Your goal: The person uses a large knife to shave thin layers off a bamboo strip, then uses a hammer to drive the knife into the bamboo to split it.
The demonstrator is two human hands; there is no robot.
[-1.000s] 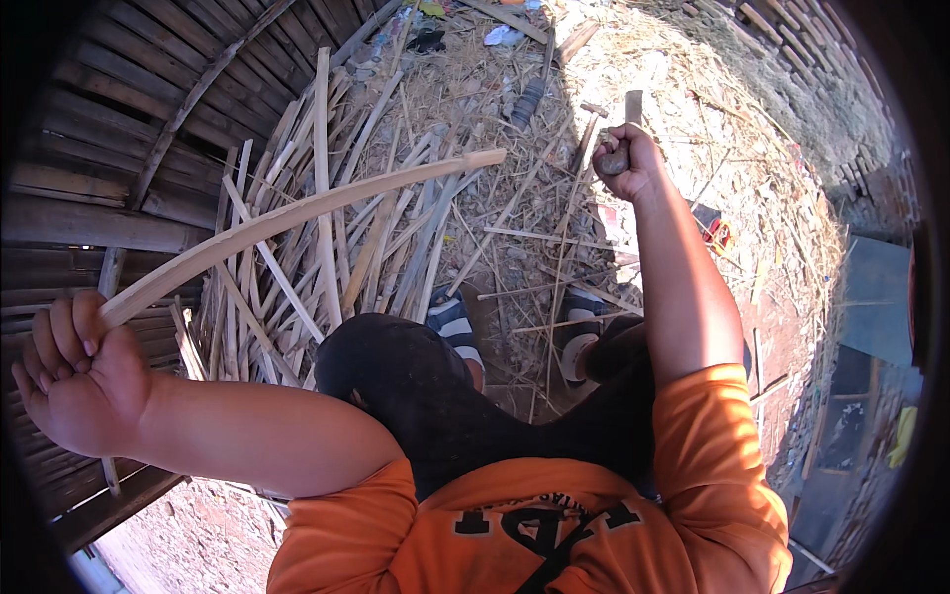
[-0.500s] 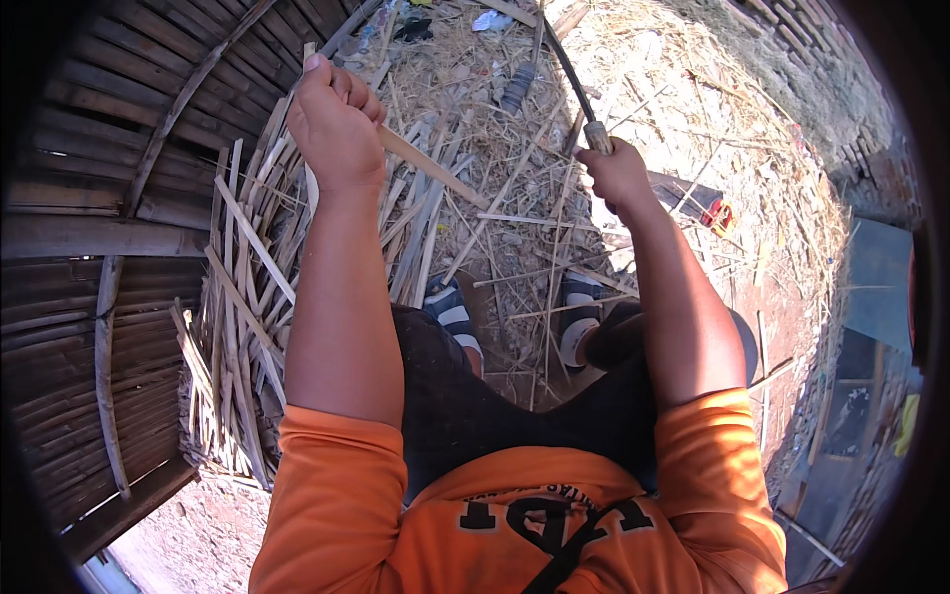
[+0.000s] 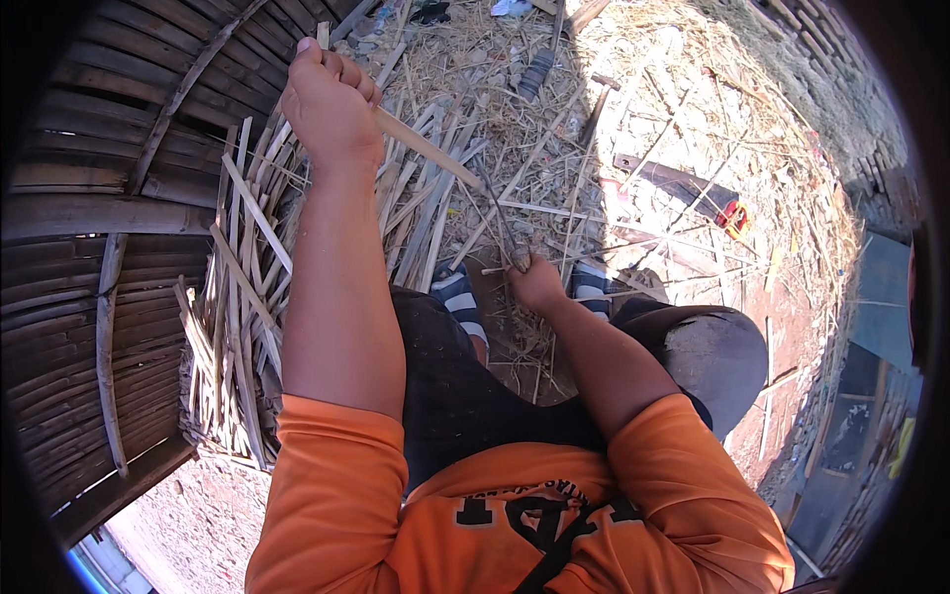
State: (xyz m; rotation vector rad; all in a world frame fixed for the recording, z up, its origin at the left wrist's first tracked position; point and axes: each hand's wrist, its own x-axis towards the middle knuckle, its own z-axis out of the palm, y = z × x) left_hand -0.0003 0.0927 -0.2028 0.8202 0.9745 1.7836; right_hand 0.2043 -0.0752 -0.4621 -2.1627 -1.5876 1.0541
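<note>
My left hand (image 3: 332, 109) is closed around a pale bamboo strip (image 3: 430, 148), which slants down to the right. Above its thumb pokes a short light wooden end (image 3: 323, 36); whether that belongs to the same strip is hidden. Low between my feet, my right hand (image 3: 537, 285) grips a knife with a long, thin dark blade (image 3: 503, 223) by its light handle (image 3: 520, 259). The blade points up and leftward, at the strip's free end; whether they touch I cannot tell.
Split bamboo strips (image 3: 247, 297) are heaped by the slatted wall (image 3: 59, 238) at left. On the shaving-strewn ground lie a hand saw (image 3: 683, 188) with a red-orange handle, a hammer (image 3: 596, 109) and a dark ribbed object (image 3: 535, 74). My striped footwear (image 3: 458, 300) stands close by.
My right hand has swung the knife down and left, from the upper right to the strip's end. The left hand stays nearly in place, still holding the strip.
</note>
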